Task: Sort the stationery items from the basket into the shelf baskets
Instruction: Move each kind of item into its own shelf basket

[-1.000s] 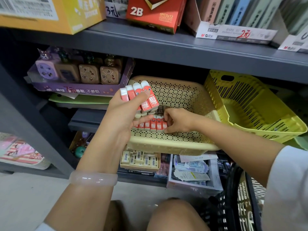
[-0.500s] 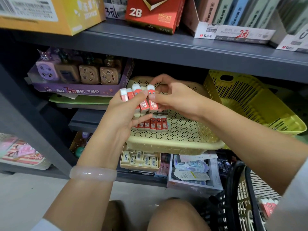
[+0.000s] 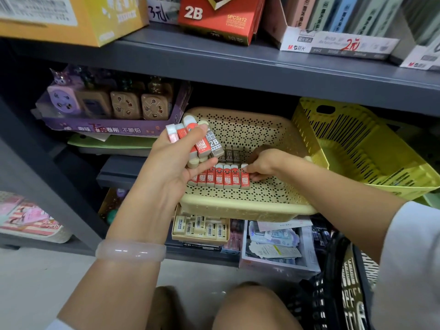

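Right hand (image 3: 262,164) is down in the beige perforated basket (image 3: 250,208) on the shelf; half a second ago it was raised at the fanned erasers. Its fingertips now pinch the rightmost eraser (image 3: 245,178) of the red-sleeved row (image 3: 220,178) on the basket floor, with a grey row (image 3: 229,156) just beyond. Left hand (image 3: 177,160) holds position at the basket's left edge, gripping a bundle of erasers (image 3: 198,139), now showing a grey 2B sleeve. Black source basket (image 3: 333,289) sits near right.
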`<move>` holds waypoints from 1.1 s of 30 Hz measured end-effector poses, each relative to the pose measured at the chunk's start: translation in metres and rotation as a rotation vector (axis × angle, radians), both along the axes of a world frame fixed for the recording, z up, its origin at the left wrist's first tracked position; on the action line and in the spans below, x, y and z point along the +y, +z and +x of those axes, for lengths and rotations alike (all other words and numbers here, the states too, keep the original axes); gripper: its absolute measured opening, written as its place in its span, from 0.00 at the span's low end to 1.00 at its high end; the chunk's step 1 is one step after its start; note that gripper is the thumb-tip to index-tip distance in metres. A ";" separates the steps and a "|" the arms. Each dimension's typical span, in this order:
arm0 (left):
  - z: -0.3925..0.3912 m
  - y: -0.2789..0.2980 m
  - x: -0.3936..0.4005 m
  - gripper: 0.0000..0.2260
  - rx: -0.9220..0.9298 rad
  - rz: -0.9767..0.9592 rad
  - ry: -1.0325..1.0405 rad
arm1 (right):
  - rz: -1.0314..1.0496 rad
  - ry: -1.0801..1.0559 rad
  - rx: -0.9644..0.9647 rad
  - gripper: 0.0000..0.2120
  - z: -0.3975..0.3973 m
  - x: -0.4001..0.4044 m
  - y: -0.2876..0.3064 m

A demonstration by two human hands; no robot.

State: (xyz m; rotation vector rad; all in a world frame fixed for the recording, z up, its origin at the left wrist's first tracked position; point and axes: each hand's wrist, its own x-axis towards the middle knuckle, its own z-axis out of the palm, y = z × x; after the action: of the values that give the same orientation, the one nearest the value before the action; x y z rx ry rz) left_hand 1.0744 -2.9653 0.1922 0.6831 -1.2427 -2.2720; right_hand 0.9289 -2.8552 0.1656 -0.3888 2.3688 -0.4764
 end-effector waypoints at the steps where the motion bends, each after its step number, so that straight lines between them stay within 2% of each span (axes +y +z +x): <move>1: 0.000 0.000 0.000 0.06 0.000 0.003 0.001 | -0.018 -0.012 0.001 0.22 0.002 -0.002 -0.001; 5: 0.000 0.000 0.000 0.06 0.004 -0.003 0.001 | -0.111 -0.067 -0.032 0.23 0.001 0.001 -0.003; 8: 0.000 0.000 0.001 0.06 0.006 -0.008 -0.002 | 0.030 0.238 0.216 0.20 -0.003 0.013 0.002; 10: 0.000 0.000 0.001 0.06 0.006 -0.014 -0.002 | 0.052 0.441 0.251 0.23 0.002 0.016 0.004; 13: 0.001 0.000 0.002 0.05 0.006 -0.016 0.000 | 0.062 0.610 0.354 0.25 0.009 0.016 -0.006; 16: 0.001 0.000 0.002 0.06 0.000 -0.019 -0.001 | 0.043 0.656 0.491 0.23 0.008 0.015 -0.014; 21: 0.001 0.001 0.002 0.05 0.005 -0.017 0.002 | 0.075 0.672 0.491 0.22 0.010 0.016 -0.007; 22: 0.001 0.001 0.002 0.05 0.006 -0.018 0.001 | 0.031 0.644 0.511 0.20 0.012 0.016 -0.001; 24: 0.001 0.001 0.002 0.05 0.004 -0.029 -0.003 | -0.263 0.473 0.418 0.15 0.020 0.014 0.015; 26: 0.000 0.001 0.002 0.05 -0.004 -0.041 -0.002 | -0.635 0.281 0.123 0.12 0.031 0.008 0.033; 27: 0.000 0.000 0.002 0.05 -0.007 -0.047 -0.002 | -0.744 0.269 0.022 0.10 0.035 0.005 0.040; 28: 0.000 0.000 0.003 0.05 -0.008 -0.051 -0.003 | -0.781 0.310 -0.003 0.08 0.039 0.002 0.044; 30: 0.000 0.000 0.002 0.05 -0.004 -0.052 -0.008 | -0.752 0.399 0.028 0.11 0.043 -0.003 0.046; 33: 0.000 -0.001 0.002 0.05 -0.002 -0.052 -0.007 | -0.775 0.376 -0.004 0.14 0.039 -0.008 0.043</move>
State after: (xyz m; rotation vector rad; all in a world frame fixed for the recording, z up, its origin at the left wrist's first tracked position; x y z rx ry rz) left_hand 1.0749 -2.9636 0.1908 0.6631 -1.3022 -2.2364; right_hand 0.9678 -2.8633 0.2091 -1.1457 1.9503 -1.1920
